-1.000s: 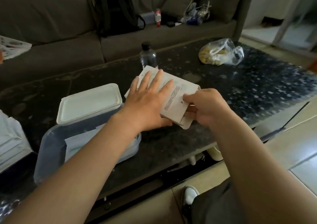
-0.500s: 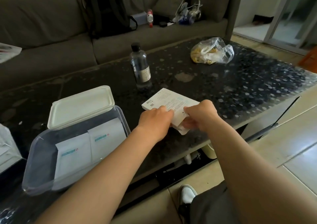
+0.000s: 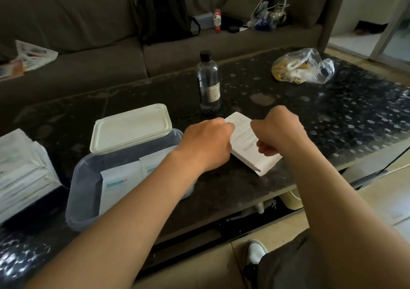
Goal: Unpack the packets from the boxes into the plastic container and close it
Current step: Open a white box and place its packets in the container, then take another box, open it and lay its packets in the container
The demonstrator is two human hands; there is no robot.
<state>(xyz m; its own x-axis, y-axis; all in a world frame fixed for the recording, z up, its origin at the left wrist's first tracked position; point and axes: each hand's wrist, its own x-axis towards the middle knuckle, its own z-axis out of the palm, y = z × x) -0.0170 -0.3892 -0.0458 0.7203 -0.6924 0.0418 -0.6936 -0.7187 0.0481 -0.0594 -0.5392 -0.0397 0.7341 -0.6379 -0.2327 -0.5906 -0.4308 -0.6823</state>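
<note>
Your plastic container [image 3: 84,178], open at the table's [image 3: 332,122] near edge, holds two white packets [image 3: 121,178] whose teal labels cannot be read. Your left hand [image 3: 206,142] and right hand [image 3: 282,131], knuckles up, fingers curled, grip one white box [image 3: 248,151] just right of it, print too small to read. Behind: one lid [image 3: 131,127], one bottle [image 3: 208,82], one plastic bag [image 3: 301,67]
</note>
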